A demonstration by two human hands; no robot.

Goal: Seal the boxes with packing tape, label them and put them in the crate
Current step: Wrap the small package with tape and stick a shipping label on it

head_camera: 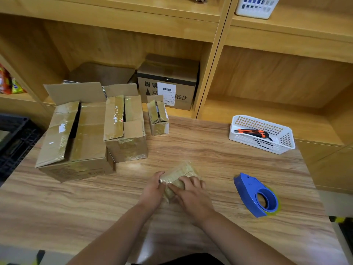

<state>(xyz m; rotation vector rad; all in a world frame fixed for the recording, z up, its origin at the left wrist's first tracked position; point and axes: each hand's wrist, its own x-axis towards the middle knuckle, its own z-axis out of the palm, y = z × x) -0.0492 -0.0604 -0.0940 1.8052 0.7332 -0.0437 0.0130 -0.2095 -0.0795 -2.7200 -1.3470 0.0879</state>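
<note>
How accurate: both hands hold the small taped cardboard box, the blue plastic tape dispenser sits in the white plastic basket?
Head view: the blue plastic tape dispenser lies on the wooden table, outside the white plastic basket. The rest holds.

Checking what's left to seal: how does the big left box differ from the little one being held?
The big box is larger than the little box. The big box's flaps are open; the little box is taped shut. The big box sits untouched; left hand and right hand hold the little box. Both are cardboard.
</note>
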